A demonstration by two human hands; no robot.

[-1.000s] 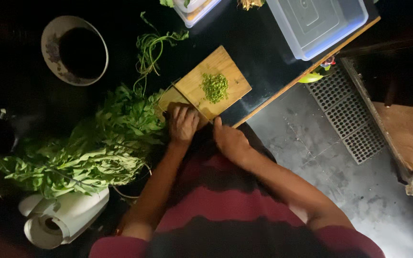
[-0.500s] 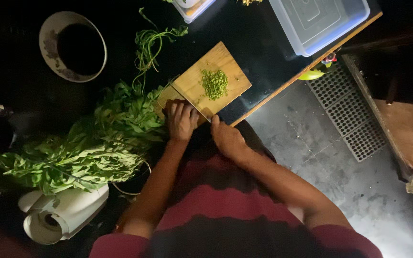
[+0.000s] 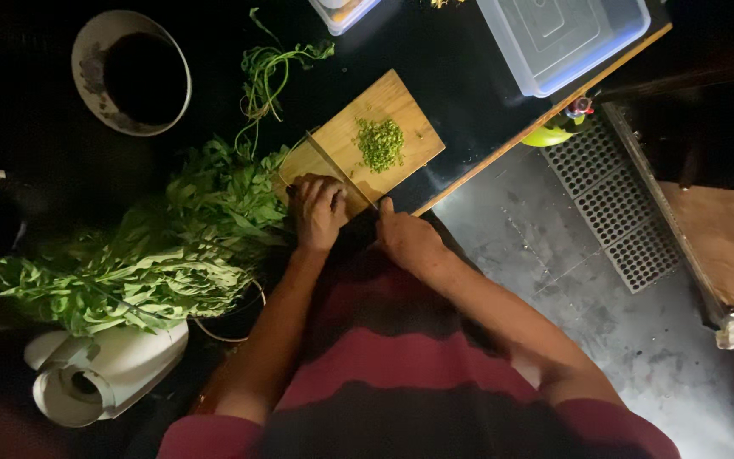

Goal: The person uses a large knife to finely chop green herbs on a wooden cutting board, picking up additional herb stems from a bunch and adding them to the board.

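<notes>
On the dark countertop (image 3: 469,76), a wooden cutting board (image 3: 401,102) lies at an angle, its far half bearing a small heap of finely chopped greens (image 3: 381,143). At the board's near corner the left hand (image 3: 318,209) lies palm down, fingers curled over a bunch of green stems that it presses to the wood; the stems themselves are mostly hidden under the fingers. Just beside it, the right hand (image 3: 407,240) is clenched around a knife handle, and the thin blade of the knife (image 3: 337,170) runs across the board close against the left fingertips. Left of the board, a big pile of leafy greens (image 3: 155,255) spreads over the counter, touching the board's edge, with a few loose stalks (image 3: 269,72) farther off. A round bowl (image 3: 132,72) stands beyond the pile, a clear plastic lidded container (image 3: 567,38) sits at the counter's far right, and a white jug (image 3: 99,374) lies on its side near the person's left elbow.
</notes>
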